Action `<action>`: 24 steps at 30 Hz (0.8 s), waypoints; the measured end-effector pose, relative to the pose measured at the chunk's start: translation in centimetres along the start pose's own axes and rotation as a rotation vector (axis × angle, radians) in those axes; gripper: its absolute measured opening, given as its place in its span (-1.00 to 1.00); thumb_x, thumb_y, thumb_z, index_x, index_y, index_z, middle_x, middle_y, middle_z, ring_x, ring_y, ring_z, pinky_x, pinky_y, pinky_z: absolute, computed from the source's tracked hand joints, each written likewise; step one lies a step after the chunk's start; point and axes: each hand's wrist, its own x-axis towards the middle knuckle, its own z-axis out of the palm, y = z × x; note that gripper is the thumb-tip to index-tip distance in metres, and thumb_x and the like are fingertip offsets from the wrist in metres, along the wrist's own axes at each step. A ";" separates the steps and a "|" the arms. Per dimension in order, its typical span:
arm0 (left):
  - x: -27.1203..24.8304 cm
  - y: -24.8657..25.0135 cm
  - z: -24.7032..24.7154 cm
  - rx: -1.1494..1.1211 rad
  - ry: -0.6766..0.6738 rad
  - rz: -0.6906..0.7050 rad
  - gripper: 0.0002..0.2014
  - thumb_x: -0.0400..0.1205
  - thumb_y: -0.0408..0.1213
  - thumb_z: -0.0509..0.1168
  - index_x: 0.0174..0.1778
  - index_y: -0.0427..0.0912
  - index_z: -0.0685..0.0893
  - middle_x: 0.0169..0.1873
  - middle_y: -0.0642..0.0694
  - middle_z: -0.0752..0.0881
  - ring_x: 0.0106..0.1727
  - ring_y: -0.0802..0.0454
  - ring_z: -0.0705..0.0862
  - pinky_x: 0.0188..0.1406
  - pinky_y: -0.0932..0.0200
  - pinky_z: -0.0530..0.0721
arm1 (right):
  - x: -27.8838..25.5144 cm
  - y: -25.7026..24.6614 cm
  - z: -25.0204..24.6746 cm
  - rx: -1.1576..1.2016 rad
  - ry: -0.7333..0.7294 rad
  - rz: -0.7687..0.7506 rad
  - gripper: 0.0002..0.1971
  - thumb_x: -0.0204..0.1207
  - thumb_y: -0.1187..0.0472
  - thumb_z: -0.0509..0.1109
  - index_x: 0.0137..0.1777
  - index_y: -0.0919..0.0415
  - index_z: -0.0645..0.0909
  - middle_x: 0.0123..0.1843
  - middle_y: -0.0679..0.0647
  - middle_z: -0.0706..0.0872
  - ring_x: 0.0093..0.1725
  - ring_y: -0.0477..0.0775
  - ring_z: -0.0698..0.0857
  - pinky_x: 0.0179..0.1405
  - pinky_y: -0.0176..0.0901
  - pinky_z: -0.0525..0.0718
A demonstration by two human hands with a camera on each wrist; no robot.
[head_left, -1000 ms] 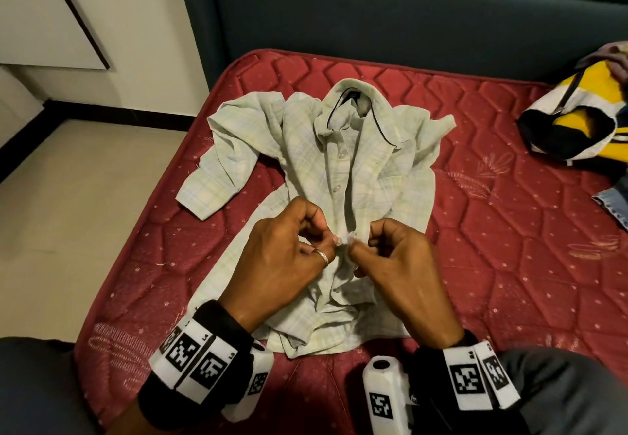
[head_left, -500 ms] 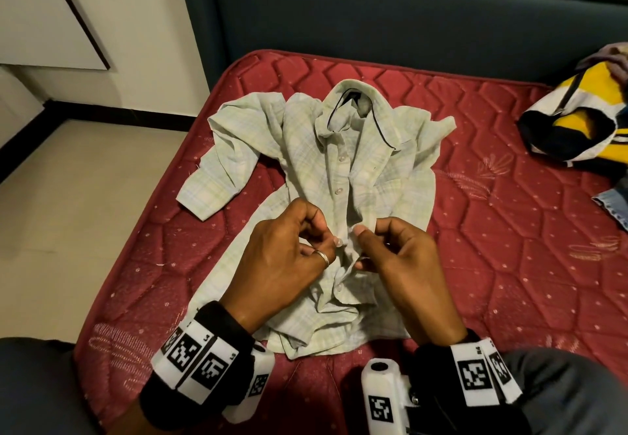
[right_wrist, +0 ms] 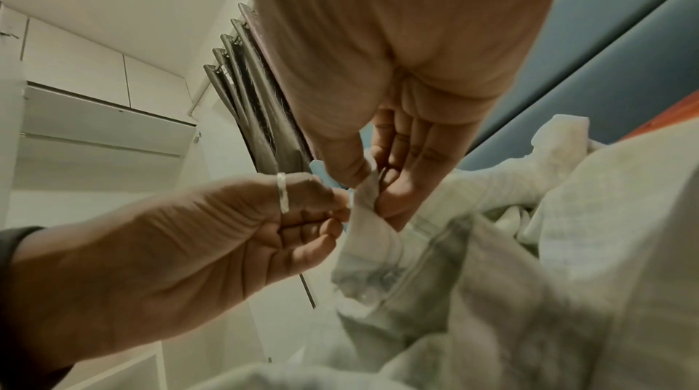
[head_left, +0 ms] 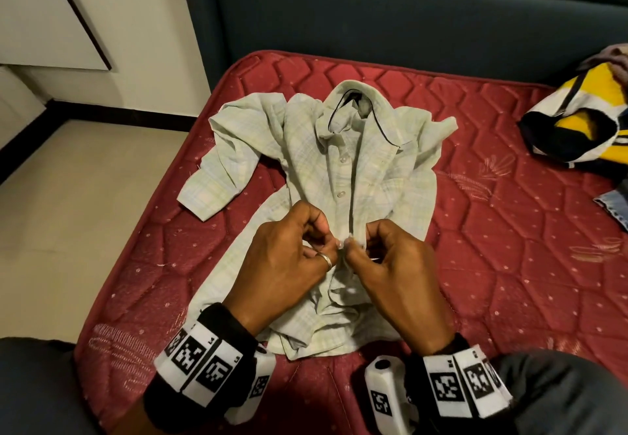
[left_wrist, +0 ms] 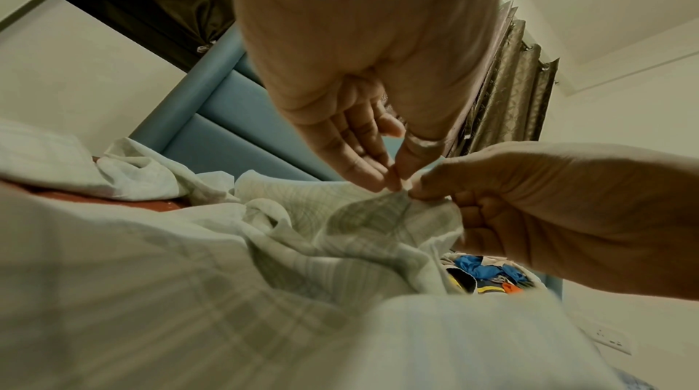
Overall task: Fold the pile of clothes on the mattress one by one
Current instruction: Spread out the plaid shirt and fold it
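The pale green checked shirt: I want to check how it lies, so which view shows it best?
The head view: the pale green checked shirt lies spread on the red quilted mattress, collar far. Both wrist views show only bunched fabric near the pinching fingers.

Each wrist wears a black band (head_left: 217,359) carrying white tags printed with black square codes. White camera boxes (head_left: 385,397) hang beneath. A silver ring (head_left: 325,259) circles one left finger.
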 end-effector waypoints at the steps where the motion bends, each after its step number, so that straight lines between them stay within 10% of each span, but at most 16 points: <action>1: 0.0 0.0 0.0 0.006 0.000 0.002 -0.78 0.55 -0.21 0.54 -0.08 -0.11 0.61 -0.29 0.08 0.76 -0.23 0.16 0.78 -0.29 0.21 0.79 | 0.0 0.2 0.0 0.006 -0.007 -0.005 -0.81 0.57 0.08 0.51 -0.23 0.07 0.62 -0.41 -0.11 0.70 -0.39 -0.12 0.71 -0.40 -0.11 0.65; 7: 0.1 0.0 0.0 0.011 0.004 -0.002 -0.79 0.55 -0.22 0.53 -0.09 -0.09 0.60 -0.30 0.10 0.77 -0.23 0.15 0.79 -0.28 0.21 0.79 | 0.1 0.7 0.1 0.055 -0.071 -0.012 -0.87 0.59 0.14 0.51 -0.18 0.04 0.67 -0.41 -0.21 0.65 -0.38 -0.19 0.67 -0.37 -0.37 0.54; 14: 0.2 0.0 0.0 0.004 0.029 -0.039 -0.80 0.53 -0.27 0.55 -0.09 -0.12 0.63 -0.30 0.07 0.76 -0.25 0.17 0.79 -0.32 0.30 0.75 | 0.1 0.2 0.0 0.131 -0.128 -0.023 -0.93 0.63 0.20 0.46 -0.07 0.08 0.75 -0.24 -0.07 0.79 -0.21 -0.05 0.78 -0.20 0.01 0.74; 24: 0.3 0.1 0.2 0.024 0.054 -0.088 -0.78 0.53 -0.26 0.55 -0.15 -0.05 0.60 -0.33 0.14 0.75 -0.35 0.25 0.76 -0.38 0.48 0.56 | 0.0 0.2 0.4 0.060 0.014 -0.163 -0.88 0.54 0.32 0.55 0.02 0.13 0.81 -0.07 -0.15 0.76 -0.03 -0.20 0.74 -0.14 -0.48 0.65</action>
